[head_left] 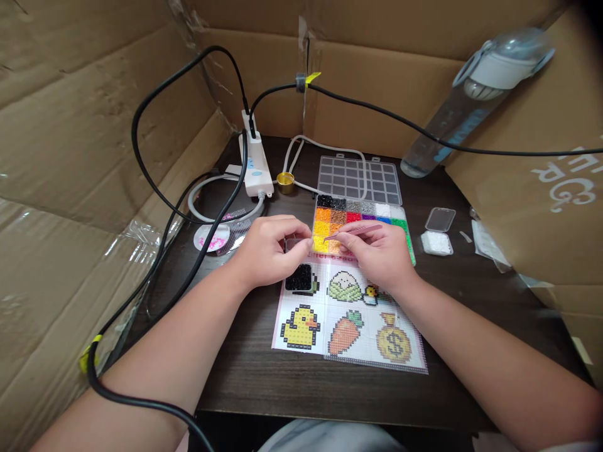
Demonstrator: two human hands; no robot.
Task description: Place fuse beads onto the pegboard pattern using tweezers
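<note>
Head view: the right hand (384, 248) gripped tweezers (360, 230) over the bead case (397, 212), just far of the pattern sheet (370, 326); I couldn't tell whether the curled left hand (273, 248) held anything. A nudge from it might have scattered the boxed black beads (298, 277).

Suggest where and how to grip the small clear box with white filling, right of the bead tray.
Probably pinch the left and right walls of the small clear box, coming from the near side. Its lid is open behind it, and the white filling lies exposed on top, so the walls look safer; keep it level.
</note>
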